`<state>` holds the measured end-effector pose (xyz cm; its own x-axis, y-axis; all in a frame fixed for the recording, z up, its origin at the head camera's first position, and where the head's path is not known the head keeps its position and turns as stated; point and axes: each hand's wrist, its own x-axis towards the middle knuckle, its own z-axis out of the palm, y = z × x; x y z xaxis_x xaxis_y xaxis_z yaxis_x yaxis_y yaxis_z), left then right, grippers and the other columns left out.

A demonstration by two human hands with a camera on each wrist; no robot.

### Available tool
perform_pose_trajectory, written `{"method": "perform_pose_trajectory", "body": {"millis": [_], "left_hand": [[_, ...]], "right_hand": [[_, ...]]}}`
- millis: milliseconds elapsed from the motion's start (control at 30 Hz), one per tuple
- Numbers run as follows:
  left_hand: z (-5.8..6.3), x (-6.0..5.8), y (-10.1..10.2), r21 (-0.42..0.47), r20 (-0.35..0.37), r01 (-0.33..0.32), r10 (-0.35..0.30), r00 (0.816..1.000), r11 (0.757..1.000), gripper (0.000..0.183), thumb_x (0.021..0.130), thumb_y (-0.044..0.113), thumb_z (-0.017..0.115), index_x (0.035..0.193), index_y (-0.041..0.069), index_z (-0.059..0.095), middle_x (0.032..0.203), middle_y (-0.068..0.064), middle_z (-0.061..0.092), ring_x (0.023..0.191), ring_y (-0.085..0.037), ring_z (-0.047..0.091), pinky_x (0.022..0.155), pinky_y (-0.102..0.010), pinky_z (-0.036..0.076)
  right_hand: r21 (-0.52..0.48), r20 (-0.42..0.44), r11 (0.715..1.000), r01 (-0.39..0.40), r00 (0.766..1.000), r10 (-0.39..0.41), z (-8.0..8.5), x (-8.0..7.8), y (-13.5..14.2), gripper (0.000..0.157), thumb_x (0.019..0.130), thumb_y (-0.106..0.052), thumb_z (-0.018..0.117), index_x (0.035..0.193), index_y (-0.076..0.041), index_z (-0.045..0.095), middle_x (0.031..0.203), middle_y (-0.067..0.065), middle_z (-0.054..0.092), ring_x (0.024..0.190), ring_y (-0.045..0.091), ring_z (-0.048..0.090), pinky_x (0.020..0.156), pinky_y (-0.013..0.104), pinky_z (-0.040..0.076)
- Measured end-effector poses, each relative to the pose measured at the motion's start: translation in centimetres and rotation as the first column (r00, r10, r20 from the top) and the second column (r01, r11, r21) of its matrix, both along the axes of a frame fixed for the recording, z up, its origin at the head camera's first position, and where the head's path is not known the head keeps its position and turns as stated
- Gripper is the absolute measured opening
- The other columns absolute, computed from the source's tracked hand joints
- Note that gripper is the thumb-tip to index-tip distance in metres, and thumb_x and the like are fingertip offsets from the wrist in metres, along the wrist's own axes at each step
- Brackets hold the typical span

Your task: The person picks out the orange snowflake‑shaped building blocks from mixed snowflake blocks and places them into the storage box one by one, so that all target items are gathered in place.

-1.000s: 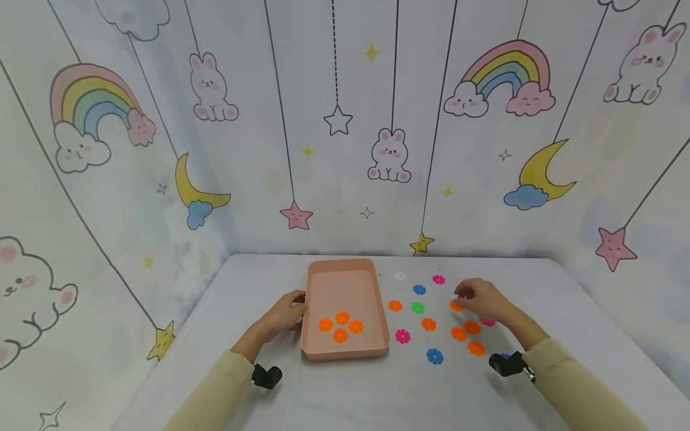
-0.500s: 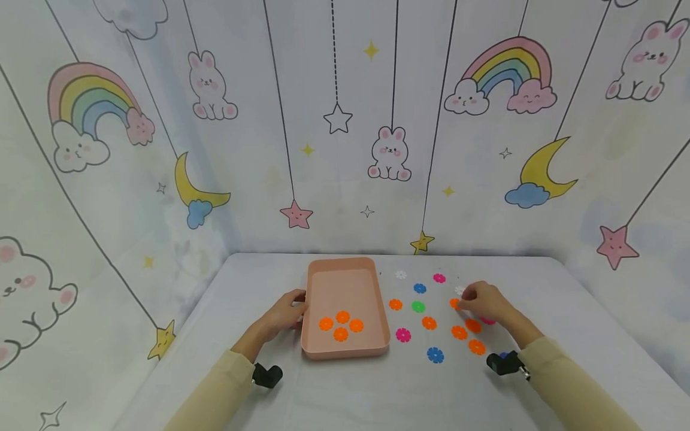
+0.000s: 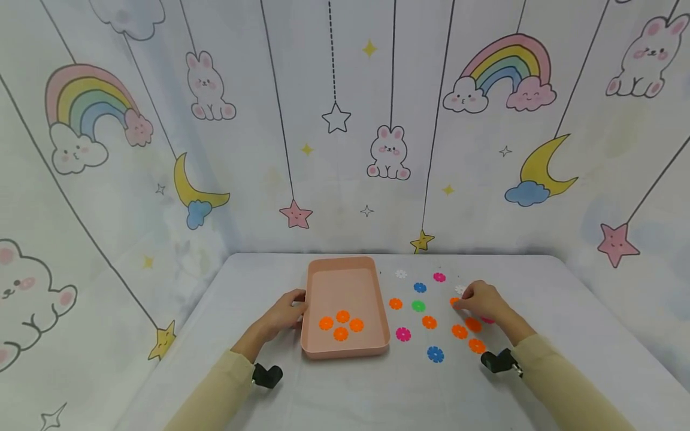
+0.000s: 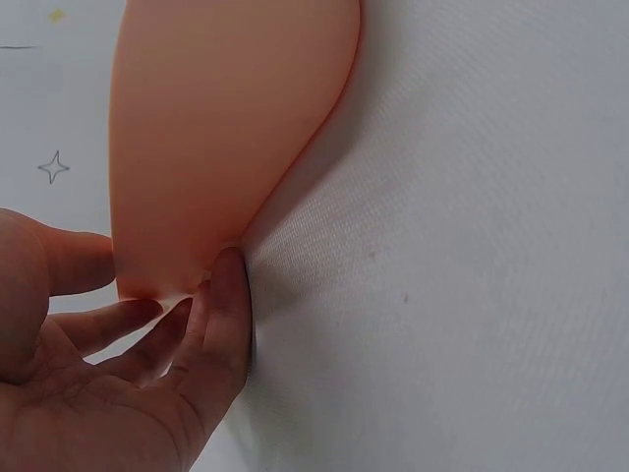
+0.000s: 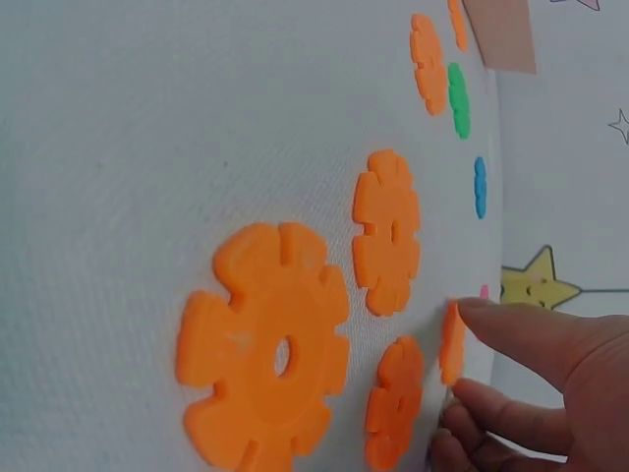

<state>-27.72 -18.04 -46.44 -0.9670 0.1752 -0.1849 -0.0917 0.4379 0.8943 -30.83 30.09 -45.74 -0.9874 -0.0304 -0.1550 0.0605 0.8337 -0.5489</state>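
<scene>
Gripping the smooth tray [image 3: 345, 287], left fingers [image 4: 232, 305] curl; right fingers [image 5: 526, 339] pinch a notched disc [image 5: 452, 346].

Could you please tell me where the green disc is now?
In the head view, the green disc lies right of the peach tray, beside an orange disc and just nearer than a blue disc.

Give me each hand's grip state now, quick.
Left grip: closed, holding the side of the peach tray.
Right grip: closed, pinching an orange flower-shaped piece.
</scene>
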Motion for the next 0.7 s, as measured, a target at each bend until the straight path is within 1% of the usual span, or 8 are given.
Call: {"method": "perform_pose_trajectory", "body": {"millis": [167,467,567,700], "left_hand": [[0.07,0.12,0.15,-0.004,0.000,0.002,-0.002,1.000,1.000,0.049,0.106,0.014,0.049,0.151,-0.004,0.042,0.149,-0.022,0.048,0.114,-0.029,0.061,0.086,-0.041,0.060],[0.03,0.13,0.15,0.001,-0.001,0.003,-0.003,1.000,1.000,0.048,0.106,0.014,0.049,0.150,-0.003,0.043,0.148,-0.021,0.048,0.115,-0.030,0.060,0.088,-0.042,0.060],[0.04,0.16,0.18,-0.002,-0.004,0.002,-0.002,1.000,1.000,0.048,0.106,0.014,0.049,0.150,-0.003,0.043,0.148,-0.021,0.048,0.115,-0.030,0.060,0.088,-0.042,0.060],[0.12,0.24,0.21,-0.004,-0.007,0.001,-0.001,1.000,1.000,0.047,0.106,0.013,0.048,0.150,-0.004,0.043,0.148,-0.021,0.049,0.114,-0.030,0.061,0.088,-0.042,0.060]], "right_hand": [[-0.001,-0.006,1.000,-0.003,1.000,0.003,-0.24,-0.05,-0.06,0.034,0.088,-0.025,0.077,0.098,0.004,0.063,0.084,0.011,0.059,0.074,0.023,0.054,0.063,0.031,0.050],[-0.015,-0.026,1.000,-0.010,1.000,0.009,-0.26,-0.19,-0.17,0.041,0.087,-0.022,0.079,0.108,0.008,0.061,0.096,0.017,0.062,0.080,0.027,0.056,0.069,0.033,0.055],[-0.029,-0.045,0.999,-0.018,0.999,0.017,-0.34,-0.21,-0.30,0.039,0.086,-0.018,0.078,0.109,0.009,0.062,0.097,0.017,0.063,0.081,0.027,0.057,0.070,0.035,0.056],[-0.053,-0.089,0.998,-0.029,0.996,0.024,-0.36,-0.14,-0.50,0.031,0.087,-0.013,0.074,0.108,0.009,0.064,0.097,0.016,0.065,0.083,0.026,0.059,0.074,0.038,0.058]]}}
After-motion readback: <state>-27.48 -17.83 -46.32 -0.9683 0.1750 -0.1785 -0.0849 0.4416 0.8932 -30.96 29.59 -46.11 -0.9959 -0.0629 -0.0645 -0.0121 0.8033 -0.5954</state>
